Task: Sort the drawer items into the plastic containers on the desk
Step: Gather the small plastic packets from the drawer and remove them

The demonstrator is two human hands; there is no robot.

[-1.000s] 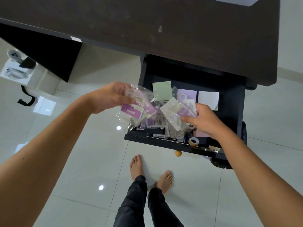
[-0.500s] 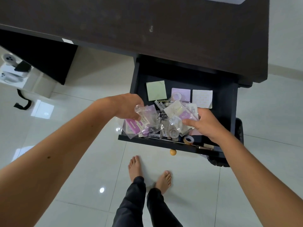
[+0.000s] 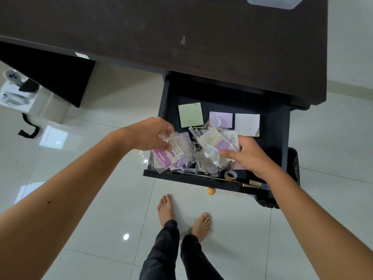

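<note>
The black drawer [image 3: 279,138] stands pulled out under the dark desk [image 3: 181,37]. My left hand [image 3: 150,134] grips a bunch of clear plastic packets with purple cards [image 3: 171,156] over the drawer's front left corner. My right hand [image 3: 248,154] pinches another bundle of clear packets [image 3: 218,145] above the middle of the drawer. Green [image 3: 190,114], purple [image 3: 226,117] and white [image 3: 247,124] sticky-note pads lie at the back. A roll of tape [image 3: 230,175] lies at the front. A clear plastic container [image 3: 278,2] shows at the desk's far edge.
The drawer's round wooden knob [image 3: 211,191] sticks out over the white tiled floor. My bare feet [image 3: 183,215] stand just below it. A dark basket [image 3: 292,172] sits at the drawer's right. White boxes [image 3: 14,93] and a black strap lie on the floor at the left.
Both hands have come down with their packet bundles, from above the drawer to just over its contents. The view has tilted so that a container on the desk shows.
</note>
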